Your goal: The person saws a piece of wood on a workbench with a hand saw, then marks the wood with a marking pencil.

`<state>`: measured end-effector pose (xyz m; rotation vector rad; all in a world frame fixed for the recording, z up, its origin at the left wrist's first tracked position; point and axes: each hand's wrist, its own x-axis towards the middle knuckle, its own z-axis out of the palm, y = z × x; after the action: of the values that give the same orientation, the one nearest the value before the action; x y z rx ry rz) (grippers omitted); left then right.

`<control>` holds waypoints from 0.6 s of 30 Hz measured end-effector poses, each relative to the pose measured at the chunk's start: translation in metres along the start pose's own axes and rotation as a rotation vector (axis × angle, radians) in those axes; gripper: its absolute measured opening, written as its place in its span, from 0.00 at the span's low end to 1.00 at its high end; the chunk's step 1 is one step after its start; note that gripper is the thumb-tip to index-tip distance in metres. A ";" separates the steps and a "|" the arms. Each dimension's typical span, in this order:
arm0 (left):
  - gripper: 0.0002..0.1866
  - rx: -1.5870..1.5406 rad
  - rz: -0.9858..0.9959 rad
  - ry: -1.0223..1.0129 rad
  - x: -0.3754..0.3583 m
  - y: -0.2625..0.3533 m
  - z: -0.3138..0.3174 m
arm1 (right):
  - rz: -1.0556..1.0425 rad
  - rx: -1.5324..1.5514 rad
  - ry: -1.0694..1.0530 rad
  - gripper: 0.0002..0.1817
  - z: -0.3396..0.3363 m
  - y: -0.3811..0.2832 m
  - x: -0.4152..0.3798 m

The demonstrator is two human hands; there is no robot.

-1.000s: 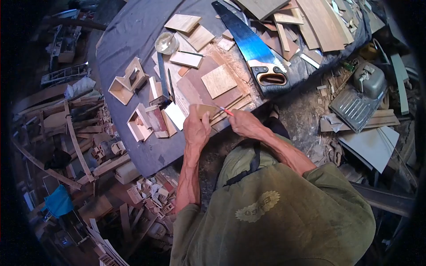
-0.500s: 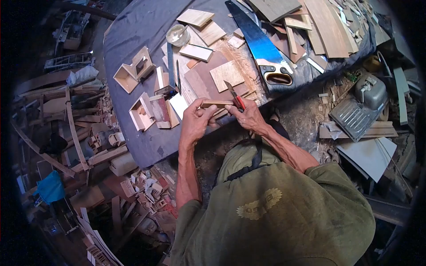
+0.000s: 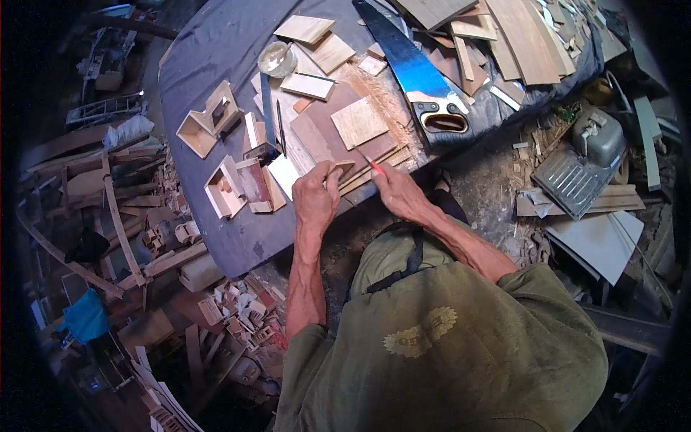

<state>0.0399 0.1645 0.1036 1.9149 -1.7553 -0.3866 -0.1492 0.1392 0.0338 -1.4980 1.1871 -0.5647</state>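
Note:
My left hand (image 3: 315, 194) is closed around a small strip of wood (image 3: 344, 167), which sticks out past the thumb toward the right. In my right hand (image 3: 400, 191) is a red-handled utility knife (image 3: 376, 166), its thin blade pointing up and left toward the table. Both hands are at the table's near edge, a short gap between them. Just beyond them lies a square light wood block (image 3: 358, 122) on a brown board (image 3: 317, 133). A white rectangular piece (image 3: 281, 175) lies left of my left hand.
A handsaw (image 3: 410, 61) lies beyond my right hand, with wood boards (image 3: 529, 43) piled behind it. Small wooden boxes (image 3: 225, 189) stand on the dark-covered table (image 3: 248, 248) at left, near a glue tub (image 3: 276, 60). A metal sink (image 3: 583, 169) sits on the floor at right.
My hands have drawn apart. The wood strip, earlier between both hands, is now in the left alone, turned more end-on. The knife has tilted lower to the left; the view has shifted slightly.

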 end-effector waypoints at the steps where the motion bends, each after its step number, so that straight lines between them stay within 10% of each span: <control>1: 0.06 0.044 -0.006 0.011 0.000 0.002 0.004 | -0.006 -0.064 -0.042 0.15 0.000 -0.006 -0.005; 18: 0.06 0.138 0.121 -0.013 0.004 0.007 0.014 | -0.253 -0.386 -0.018 0.15 0.023 0.040 0.001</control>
<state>0.0275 0.1581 0.0963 1.8904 -1.9400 -0.2411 -0.1445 0.1525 -0.0101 -1.9969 1.1441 -0.5055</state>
